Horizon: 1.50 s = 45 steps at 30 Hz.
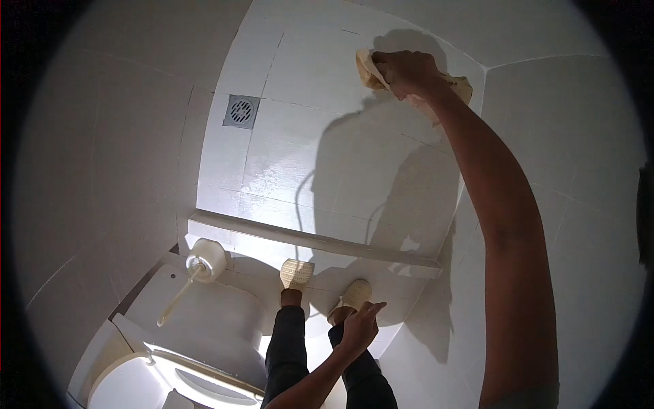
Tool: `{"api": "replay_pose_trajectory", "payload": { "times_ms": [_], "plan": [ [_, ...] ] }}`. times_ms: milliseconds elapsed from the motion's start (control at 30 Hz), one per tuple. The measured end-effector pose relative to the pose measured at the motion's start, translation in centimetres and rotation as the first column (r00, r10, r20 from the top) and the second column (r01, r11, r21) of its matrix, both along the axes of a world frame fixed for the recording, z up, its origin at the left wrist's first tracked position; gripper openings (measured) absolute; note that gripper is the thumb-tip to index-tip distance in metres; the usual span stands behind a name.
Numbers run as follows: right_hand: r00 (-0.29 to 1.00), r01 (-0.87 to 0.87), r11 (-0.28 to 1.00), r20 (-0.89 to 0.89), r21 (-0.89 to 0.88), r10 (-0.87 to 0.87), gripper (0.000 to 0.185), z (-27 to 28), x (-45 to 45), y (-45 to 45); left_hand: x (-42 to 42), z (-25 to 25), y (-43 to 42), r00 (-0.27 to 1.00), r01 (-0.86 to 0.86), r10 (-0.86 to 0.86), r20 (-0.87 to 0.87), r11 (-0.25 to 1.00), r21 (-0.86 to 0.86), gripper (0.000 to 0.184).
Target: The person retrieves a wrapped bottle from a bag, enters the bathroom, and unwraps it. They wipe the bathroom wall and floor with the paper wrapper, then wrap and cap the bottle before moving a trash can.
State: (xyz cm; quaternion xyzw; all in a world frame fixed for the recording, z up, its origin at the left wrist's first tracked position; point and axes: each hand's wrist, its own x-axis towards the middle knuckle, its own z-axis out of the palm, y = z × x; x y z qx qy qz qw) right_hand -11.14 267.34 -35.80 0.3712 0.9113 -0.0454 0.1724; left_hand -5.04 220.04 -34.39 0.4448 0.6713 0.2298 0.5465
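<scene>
As seen in the head view, the right hand (409, 73) reaches far forward, its grip clamped on a crumpled, pale tan cloth (371, 73). That cloth is at the far right of the tiled floor (286, 136), near the corner where the walls meet; how much of it touches the tiles is hard to tell. Its long axis runs across the view, sloping slightly down to the right, with one folded end poking out left of the fingers and the other spreading beneath the wrist toward the right wall (579, 170). The left hand (360, 328) hangs over the right leg, one finger pointing right and the others curled; whether its grip is together, I cannot tell.

Pale tiles with thin dark joints cover the floor, wet and glossy near the middle, and a square metal drain (242, 111) is set at the left. A low ledge (313, 242) crosses before the person's light shoes (297, 274). At lower left are a white toilet (129, 385) and a brush holder (214, 255) with a long handle (176, 302).
</scene>
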Motion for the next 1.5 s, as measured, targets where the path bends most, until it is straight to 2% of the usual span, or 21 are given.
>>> {"api": "replay_pose_trajectory", "payload": {
  "times_ms": [200, 267, 433, 500, 567, 700, 767, 900, 967, 1000, 1067, 1100, 1167, 1233, 1300, 1367, 1433, 1500],
  "plan": [
    [0.999, 0.047, 0.997, -0.012, -0.060, -0.048, 0.062, 1.5, -2.0, 0.6, -0.3, 0.0, 0.5, 1.000, 0.018, -0.017, -0.019, 1.000, 0.007, 0.034],
    [0.999, 0.009, 1.000, 0.036, -0.016, -0.008, 0.087, 1.8, -3.1, 1.3, -0.3, 0.0, 0.6, 1.000, 0.011, -0.011, -0.013, 1.000, -0.005, 0.034],
    [0.998, -0.007, 1.000, -0.059, -0.003, 0.007, 0.084, 1.7, -4.9, 3.0, -0.2, 0.2, 1.1, 0.999, 0.023, -0.024, -0.026, 0.999, -0.045, 0.035],
    [0.995, -0.029, 0.999, -0.097, 0.031, 0.032, 0.083, 2.5, -5.6, 3.1, -0.4, 0.6, 1.6, 0.999, -0.021, 0.025, 0.039, 0.994, -0.107, 0.035],
    [0.998, 0.066, 0.997, -0.015, 0.037, -0.066, 0.072, 3.2, -6.5, 3.5, -0.4, 0.4, 1.6, 0.999, -0.033, 0.035, 0.026, 0.997, -0.075, 0.035],
    [0.987, 0.129, 0.988, -0.103, 0.085, -0.120, 0.078, 2.4, -6.1, 5.8, -0.5, 0.2, 1.7, 0.998, -0.018, 0.015, -0.053, 0.999, -0.052, 0.031],
    [0.989, 0.114, 0.952, -0.128, 0.286, -0.080, 0.074, 1.9, -5.4, 7.0, -0.7, 0.0, 1.7, 1.000, -0.021, 0.020, -0.015, 0.998, -0.063, 0.033],
    [0.998, 0.025, 0.947, -0.056, 0.319, -0.007, 0.069, 3.0, -3.9, 8.2, -0.5, 0.0, 1.7, 1.000, -0.020, 0.021, 0.011, 0.996, -0.081, 0.034],
    [0.987, 0.162, 0.948, -0.028, 0.275, -0.160, 0.067, 3.5, -3.4, 8.2, -0.5, 0.0, 1.6, 1.000, -0.023, 0.024, 0.012, 0.998, -0.064, 0.034],
    [0.986, 0.164, 0.947, -0.025, 0.275, -0.163, 0.067, 3.6, -3.1, 8.2, -0.6, 0.1, 1.6, 1.000, -0.026, 0.027, 0.012, 0.999, -0.047, 0.033],
    [0.997, 0.053, 0.993, 0.047, 0.104, -0.059, 0.074, 4.0, -2.6, 7.8, -0.7, 0.1, 1.6, 1.000, -0.021, 0.021, 0.004, 0.998, -0.061, 0.033],
    [0.997, 0.059, 0.993, 0.050, 0.101, -0.064, 0.074, 4.0, -2.3, 7.0, -0.8, 0.2, 1.6, 1.000, -0.020, 0.019, -0.007, 0.997, -0.076, 0.032],
    [0.999, -0.048, 0.999, 0.008, 0.015, 0.048, 0.075, 3.8, -1.4, 5.3, -0.7, 0.2, 1.5, 1.000, -0.005, 0.005, 0.008, 0.997, -0.076, 0.033],
    [0.999, -0.050, 0.998, -0.019, -0.030, 0.049, 0.079, 3.1, -0.7, 3.9, -0.6, 0.0, 1.3, 1.000, 0.008, -0.006, 0.018, 0.997, -0.075, 0.034],
    [0.991, -0.060, 0.995, 0.117, -0.074, 0.068, 0.088, 2.8, -0.2, 1.8, -0.5, -0.1, 1.1, 1.000, 0.017, -0.016, 0.015, 0.998, -0.059, 0.033],
    [0.992, -0.078, 0.993, 0.095, -0.087, 0.086, 0.087, 1.8, 1.4, 0.9, -0.3, -0.3, 1.0, 1.000, 0.005, -0.004, 0.021, 0.999, -0.049, 0.033],
    [0.988, -0.036, 0.999, 0.147, -0.033, 0.041, 0.072, 0.9, 2.9, 0.3, -0.2, -0.3, 0.9, 1.000, -0.004, 0.005, 0.024, 0.999, -0.038, 0.033],
    [0.988, 0.032, 0.999, 0.152, -0.029, -0.027, 0.070, 0.0, 5.0, 0.4, -0.2, -0.1, 1.1, 1.000, 0.026, -0.025, 0.011, 0.998, -0.050, 0.033]
  ]
}}
